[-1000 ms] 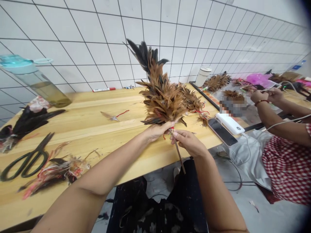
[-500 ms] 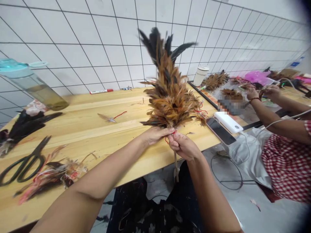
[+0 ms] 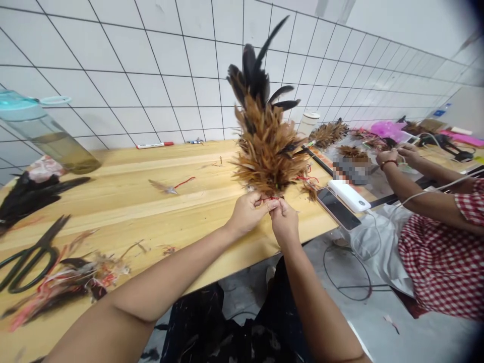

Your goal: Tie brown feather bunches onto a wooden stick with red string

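A feather duster (image 3: 268,151) of brown feathers topped by long black ones stands upright over the table's front part. At its base, my left hand (image 3: 248,214) is closed, its thumb reaching across under the lowest feathers. Beside it my right hand (image 3: 285,224) pinches close to the thumb of the left. Red string (image 3: 271,198) shows at the base between the fingertips of both hands. The fingers cover part of the string, and the duster's stick is hidden now.
Black scissors (image 3: 36,257), a pile of feather scraps (image 3: 79,277), black feathers (image 3: 34,196) and a water bottle (image 3: 53,136) are on the left. A loose feather with red string (image 3: 172,187) lies mid-table. Right are a phone (image 3: 338,209), a white power bank (image 3: 348,195) and a co-worker's hands (image 3: 395,156).
My right hand has come off the stick below and up to the duster's base beside my left thumb. The stick has gone from sight, and the duster has turned slightly.
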`<state>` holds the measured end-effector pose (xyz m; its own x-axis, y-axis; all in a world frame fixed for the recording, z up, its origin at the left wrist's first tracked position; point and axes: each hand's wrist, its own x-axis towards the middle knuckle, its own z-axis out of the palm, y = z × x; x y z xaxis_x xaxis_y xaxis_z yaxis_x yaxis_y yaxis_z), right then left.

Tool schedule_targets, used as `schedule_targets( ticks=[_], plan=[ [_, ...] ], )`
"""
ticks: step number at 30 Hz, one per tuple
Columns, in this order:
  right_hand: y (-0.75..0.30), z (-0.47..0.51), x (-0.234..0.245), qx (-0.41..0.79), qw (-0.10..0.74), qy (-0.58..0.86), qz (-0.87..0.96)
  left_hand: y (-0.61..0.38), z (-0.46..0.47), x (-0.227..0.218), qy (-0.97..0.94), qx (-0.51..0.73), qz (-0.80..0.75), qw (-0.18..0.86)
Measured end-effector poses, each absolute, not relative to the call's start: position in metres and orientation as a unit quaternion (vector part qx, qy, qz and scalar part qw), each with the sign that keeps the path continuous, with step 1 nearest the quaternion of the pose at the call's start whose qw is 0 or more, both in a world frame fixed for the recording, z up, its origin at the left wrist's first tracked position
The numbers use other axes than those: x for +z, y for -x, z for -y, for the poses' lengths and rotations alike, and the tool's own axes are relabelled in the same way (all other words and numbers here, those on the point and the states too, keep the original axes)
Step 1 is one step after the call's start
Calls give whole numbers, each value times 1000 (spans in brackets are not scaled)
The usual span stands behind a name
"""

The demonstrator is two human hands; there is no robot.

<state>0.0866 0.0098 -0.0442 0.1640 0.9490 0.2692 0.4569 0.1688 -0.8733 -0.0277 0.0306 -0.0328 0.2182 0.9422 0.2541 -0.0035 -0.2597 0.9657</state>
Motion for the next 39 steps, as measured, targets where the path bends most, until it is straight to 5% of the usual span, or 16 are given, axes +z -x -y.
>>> schedule_targets(
  ticks=[5,9,13,18,25,29,33,39],
  plan=[
    [-68,3,-35,105,385,689,605,25,-31,-34,-595,509,-452,426],
    [-64,7,-34,94,404,664,622,27,-34,-30,-594,518,-453,417],
    [-75,2,-28,334,462,523,634,39,-42,-27,-592,488,-379,518],
    [-98,-4,-16,641,437,388,498,48,-48,-29,-573,498,-270,593],
    [-107,-9,-20,746,386,341,423,49,-48,-37,-608,468,-278,577],
    [-97,-15,-29,691,439,361,447,53,-54,-43,-654,447,-327,516],
    [-89,-21,-39,515,485,478,520,54,-56,-39,-680,422,-346,490],
    [-76,-12,-37,114,332,692,631,41,-49,-40,-660,432,-422,446]
  ],
)
